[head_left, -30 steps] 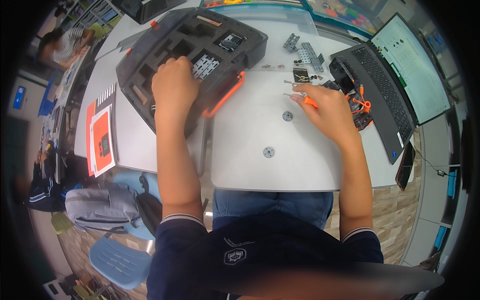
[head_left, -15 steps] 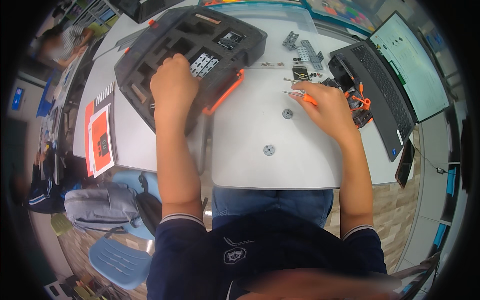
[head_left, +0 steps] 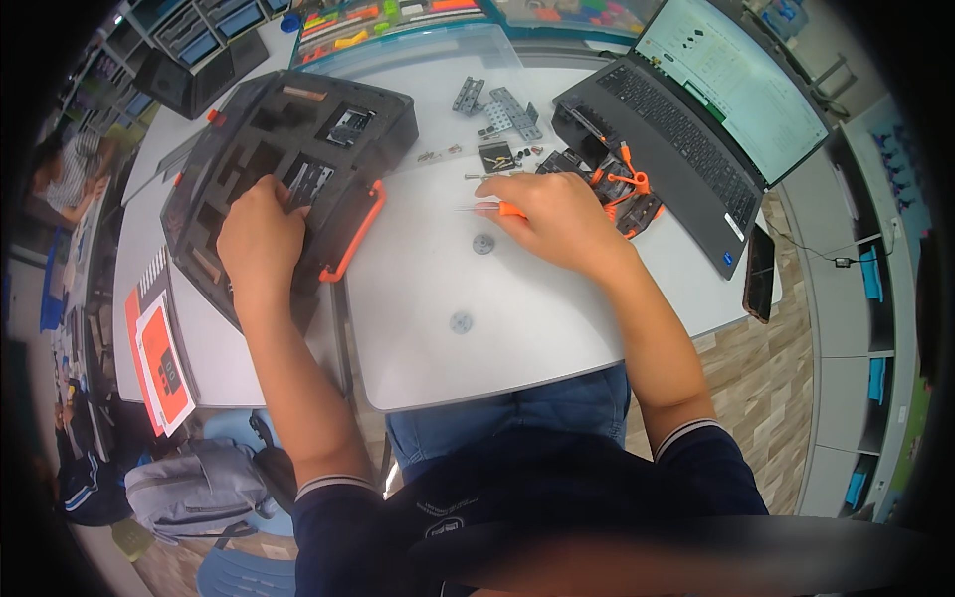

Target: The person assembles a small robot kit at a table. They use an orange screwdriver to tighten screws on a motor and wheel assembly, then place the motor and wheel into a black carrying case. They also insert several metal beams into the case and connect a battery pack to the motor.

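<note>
At the bottom of the frame sit the person's dark shirt and blue jeans, forearms running up to a pale surface. Two small round discs lie bare on it: one lower centre, one just below the right hand. The right hand, centre of the frame, is closed around an orange-handled screwdriver whose thin shaft points left, tip above the surface. The left hand, left of centre, rests with fingers curled down into a foam compartment of the open dark tool case; whether it grips anything I cannot tell. Beyond lie grey metal brackets, loose screws, an orange-wired part and a laptop, upper right. This looks like part-fetching mid-assembly; next calls for lifting a piece clear and bringing it to the driver.
</note>
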Motion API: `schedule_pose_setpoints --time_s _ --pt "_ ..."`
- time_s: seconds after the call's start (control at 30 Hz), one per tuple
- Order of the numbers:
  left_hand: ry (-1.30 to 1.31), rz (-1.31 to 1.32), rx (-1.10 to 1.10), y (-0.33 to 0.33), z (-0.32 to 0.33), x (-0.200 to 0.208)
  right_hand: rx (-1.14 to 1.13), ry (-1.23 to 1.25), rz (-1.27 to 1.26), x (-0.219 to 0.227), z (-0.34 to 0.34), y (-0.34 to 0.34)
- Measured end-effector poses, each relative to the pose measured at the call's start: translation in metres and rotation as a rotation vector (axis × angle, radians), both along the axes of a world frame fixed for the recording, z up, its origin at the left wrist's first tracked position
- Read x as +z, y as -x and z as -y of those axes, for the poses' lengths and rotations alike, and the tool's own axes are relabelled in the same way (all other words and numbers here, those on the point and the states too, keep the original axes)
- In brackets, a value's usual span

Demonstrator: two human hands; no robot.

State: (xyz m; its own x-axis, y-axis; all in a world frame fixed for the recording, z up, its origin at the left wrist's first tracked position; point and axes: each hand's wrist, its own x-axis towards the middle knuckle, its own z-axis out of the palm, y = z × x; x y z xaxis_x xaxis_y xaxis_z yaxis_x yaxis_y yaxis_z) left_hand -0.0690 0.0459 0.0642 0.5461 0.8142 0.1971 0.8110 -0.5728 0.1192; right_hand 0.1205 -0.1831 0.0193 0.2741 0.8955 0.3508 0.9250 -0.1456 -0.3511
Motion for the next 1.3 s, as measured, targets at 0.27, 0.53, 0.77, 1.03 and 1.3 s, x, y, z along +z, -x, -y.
schedule_pose_setpoints --time_s 0.27,0.53,0.77,1.03,1.3 --pt "-0.201 0.468 0.045 -0.009 0.002 0.003 0.032 -0.151 -0.028 -0.008 -0.005 0.0" --pt "0.037 0.989 -0.096 -0.01 0.0 0.007 0.084 -0.163 -0.216 0.002 -0.012 0.006" --pt "1.007 1.77 -0.562 0.005 -0.025 0.011 0.195 -0.245 -0.261 0.019 -0.055 0.018" --pt "1.076 2.096 -0.324 0.01 -0.043 0.002 0.122 -0.17 -0.081 0.033 -0.116 0.034" --pt "1.094 2.127 -0.246 0.014 -0.043 0.003 0.067 -0.141 -0.126 0.038 -0.164 0.046"
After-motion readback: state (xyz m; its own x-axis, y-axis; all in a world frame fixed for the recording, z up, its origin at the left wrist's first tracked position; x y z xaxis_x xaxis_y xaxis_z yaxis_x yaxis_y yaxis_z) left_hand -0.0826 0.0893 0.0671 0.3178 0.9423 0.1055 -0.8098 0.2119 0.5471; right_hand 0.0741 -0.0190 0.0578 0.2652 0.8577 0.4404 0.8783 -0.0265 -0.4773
